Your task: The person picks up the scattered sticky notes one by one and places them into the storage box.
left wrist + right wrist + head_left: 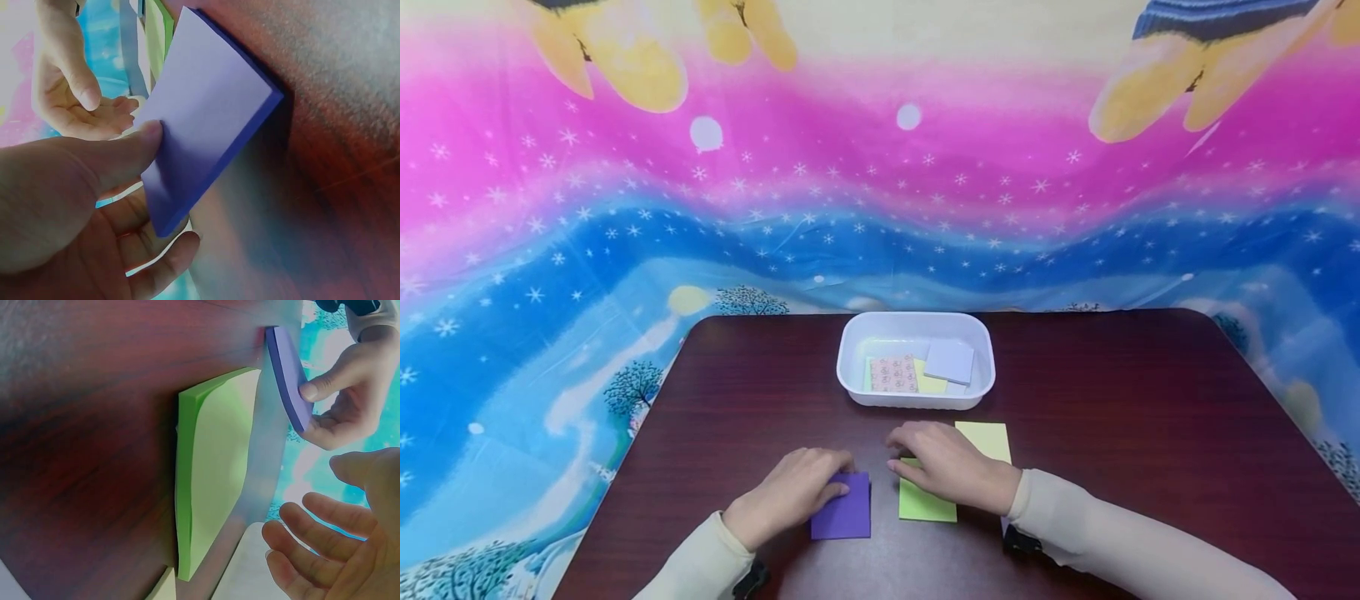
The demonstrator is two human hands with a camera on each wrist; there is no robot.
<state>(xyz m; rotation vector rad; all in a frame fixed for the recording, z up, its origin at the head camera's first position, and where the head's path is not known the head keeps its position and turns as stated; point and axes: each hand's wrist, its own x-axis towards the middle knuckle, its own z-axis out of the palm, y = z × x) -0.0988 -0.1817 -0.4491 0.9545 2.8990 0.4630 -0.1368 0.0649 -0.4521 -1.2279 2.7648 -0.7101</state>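
Your left hand (790,492) is lying nearest you on the dark wooden surface (1150,400), and it is gripping the purple pad (842,508) of sticky notes at its upper left corner. Seen from the left wrist, your thumb is pressing on the pad's pale top sheet (206,106) while your curled fingers (156,250) are reaching under its near edge, so the pad is sitting pinched between them. From the right wrist, the same purple pad (289,375) is showing edge-on with your left hand (344,394) closed around its end.

Just to the right, your right hand (947,462) is hovering over the green pad (925,504), palm down. Its fingers (312,531) are spread and relaxed, holding nothing; whether they are touching the pad, you cannot tell from these views. Your green pad (212,475) is lying flat on the surface, just beside the purple one and apart from it. A yellow pad (988,437) is sitting right behind the green one, partly under your wrist.

Farther back, near the middle of the surface, a white plastic tray (853,346) is holding several more pads: a pale lilac one (950,361) leaning at the right, a patterned pink one (893,374) at the left, and a yellow one (931,385) between them. A bright cloth (625,208) printed with stars and trees is hanging behind the surface.
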